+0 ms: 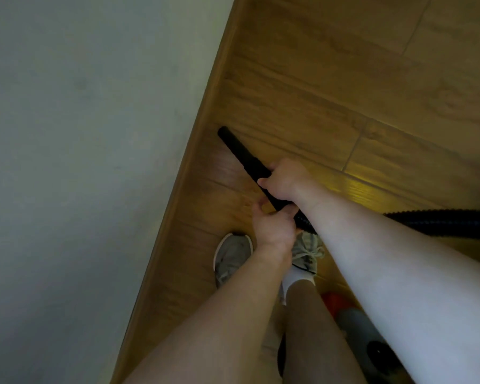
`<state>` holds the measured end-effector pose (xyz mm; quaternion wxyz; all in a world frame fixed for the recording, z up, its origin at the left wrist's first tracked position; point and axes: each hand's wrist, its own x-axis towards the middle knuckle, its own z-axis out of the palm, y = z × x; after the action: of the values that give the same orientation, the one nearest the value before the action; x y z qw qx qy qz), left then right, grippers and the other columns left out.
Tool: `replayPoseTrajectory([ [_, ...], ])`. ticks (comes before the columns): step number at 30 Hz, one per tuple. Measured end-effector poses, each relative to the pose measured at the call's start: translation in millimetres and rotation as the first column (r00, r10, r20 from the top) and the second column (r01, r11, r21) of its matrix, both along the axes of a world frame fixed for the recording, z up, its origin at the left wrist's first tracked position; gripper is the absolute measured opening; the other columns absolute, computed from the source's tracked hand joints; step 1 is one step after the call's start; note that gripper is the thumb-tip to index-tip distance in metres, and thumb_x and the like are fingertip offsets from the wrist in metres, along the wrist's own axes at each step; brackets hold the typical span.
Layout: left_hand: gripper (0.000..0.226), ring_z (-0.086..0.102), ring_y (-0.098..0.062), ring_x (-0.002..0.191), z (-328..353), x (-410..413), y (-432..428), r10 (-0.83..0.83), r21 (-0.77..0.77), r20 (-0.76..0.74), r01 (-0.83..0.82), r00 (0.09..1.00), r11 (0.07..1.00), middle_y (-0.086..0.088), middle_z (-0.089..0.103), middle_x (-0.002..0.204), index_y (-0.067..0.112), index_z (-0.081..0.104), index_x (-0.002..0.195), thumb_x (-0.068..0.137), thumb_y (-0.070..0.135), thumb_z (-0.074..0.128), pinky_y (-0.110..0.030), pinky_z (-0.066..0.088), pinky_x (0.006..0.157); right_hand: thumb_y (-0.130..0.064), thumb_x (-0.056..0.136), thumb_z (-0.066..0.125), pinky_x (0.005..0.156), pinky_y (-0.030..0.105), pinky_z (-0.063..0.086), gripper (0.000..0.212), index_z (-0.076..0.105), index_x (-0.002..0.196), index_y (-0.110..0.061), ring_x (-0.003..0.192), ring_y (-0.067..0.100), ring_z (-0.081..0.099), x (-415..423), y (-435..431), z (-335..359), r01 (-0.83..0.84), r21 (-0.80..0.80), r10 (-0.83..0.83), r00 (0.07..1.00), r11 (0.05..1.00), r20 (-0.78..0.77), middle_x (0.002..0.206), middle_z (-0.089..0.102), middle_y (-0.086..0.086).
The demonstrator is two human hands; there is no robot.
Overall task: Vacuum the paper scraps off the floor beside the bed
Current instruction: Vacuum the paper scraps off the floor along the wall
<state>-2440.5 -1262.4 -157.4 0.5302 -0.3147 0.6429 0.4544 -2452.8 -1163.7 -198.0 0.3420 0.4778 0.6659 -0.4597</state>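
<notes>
A black vacuum nozzle tube [240, 152] points down and to the upper left, its tip close to the wooden floor [330, 92] by the wooden skirting. My right hand [281, 181] grips the tube's middle. My left hand [272, 225] grips it lower, where the ribbed black hose [441, 221] joins and runs off to the right. No paper scraps show in this view. The grey vacuum body [363, 331] with an orange part sits on the floor at the lower right, partly hidden by my right arm.
A pale wall [81, 162] fills the left side, edged by a wooden skirting [194, 151] running diagonally. My two feet in grey sneakers [232, 257] stand on the floor just below my hands. Open wooden floor stretches to the upper right.
</notes>
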Motion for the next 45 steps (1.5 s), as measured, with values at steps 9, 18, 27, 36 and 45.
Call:
replayPoseTrajectory([
  [9, 0.049, 0.074, -0.025, 0.096, 2.4, 3.0, -64.7, -0.004, -0.032, -0.017, 0.004, 1.0, 0.999, -0.011, 0.073, 0.107, 0.02, 0.05, 0.131, 0.091, 0.002, 0.07, -0.048, 0.062, 0.084, -0.038, 0.097, 0.059, 0.071, 0.028, 0.05, 0.036, 0.064, 0.125, -0.016, 0.086, 0.023, 0.061, 1.7, -65.0, 1.1, 0.02, 0.011, -0.02, 1.0, 1.0, 0.007, 0.111, 0.069, 0.009],
  [18, 0.051, 0.074, -0.025, 0.1, -6.5, 19.2, -122.2, 0.03, -0.03, -0.067, -0.032, 0.997, 0.999, -0.008, 0.076, 0.108, 0.023, 0.057, 0.132, 0.088, 0.001, 0.072, -0.052, 0.059, 0.092, -0.04, 0.094, 0.063, 0.07, 0.027, 0.047, 0.04, 0.062, 0.127, -0.017, 0.085, 0.022, 0.059, 11.1, -116.7, -3.5, 0.057, -0.013, -0.057, 0.998, 0.998, -0.031, 0.115, 0.068, 0.008],
  [27, 0.059, 0.075, -0.026, 0.098, -3.3, 31.1, -182.4, 0.106, -0.013, -0.057, -0.106, 0.993, 0.994, -0.009, 0.077, 0.106, 0.024, 0.052, 0.137, 0.087, 0.0, 0.073, -0.053, 0.059, 0.091, -0.04, 0.093, 0.065, 0.072, 0.03, 0.055, 0.038, 0.065, 0.123, -0.017, 0.087, 0.023, 0.065, 20.0, -171.9, -2.4, 0.061, -0.05, -0.063, 0.997, 0.997, -0.047, 0.106, 0.069, 0.006],
  [36, 0.048, 0.075, -0.017, 0.096, -3.5, 30.2, -264.2, 0.017, 0.091, -0.068, -0.011, 0.998, 0.996, -0.001, 0.078, 0.104, 0.033, 0.061, 0.124, 0.092, -0.001, 0.067, -0.041, 0.062, 0.086, -0.043, 0.095, 0.062, 0.063, 0.028, 0.047, 0.041, 0.065, 0.126, -0.017, 0.084, 0.022, 0.061, 27.3, -249.2, -5.0, 0.066, -0.004, -0.066, 0.997, 0.998, -0.038, 0.109, 0.07, 0.008],
  [45, 0.047, 0.075, -0.007, 0.086, -4.3, 26.0, -356.5, -0.033, 0.059, -0.079, 0.038, 0.996, 0.998, 0.011, 0.077, 0.094, 0.03, 0.06, 0.132, 0.094, 0.004, 0.068, -0.03, 0.063, 0.073, -0.041, 0.095, 0.062, 0.054, 0.026, 0.042, 0.033, 0.067, 0.118, -0.019, 0.07, 0.016, 0.058, 26.5, -342.0, -10.7, 0.084, -0.036, -0.086, 0.995, 0.996, -0.05, 0.091, 0.066, 0.002],
])
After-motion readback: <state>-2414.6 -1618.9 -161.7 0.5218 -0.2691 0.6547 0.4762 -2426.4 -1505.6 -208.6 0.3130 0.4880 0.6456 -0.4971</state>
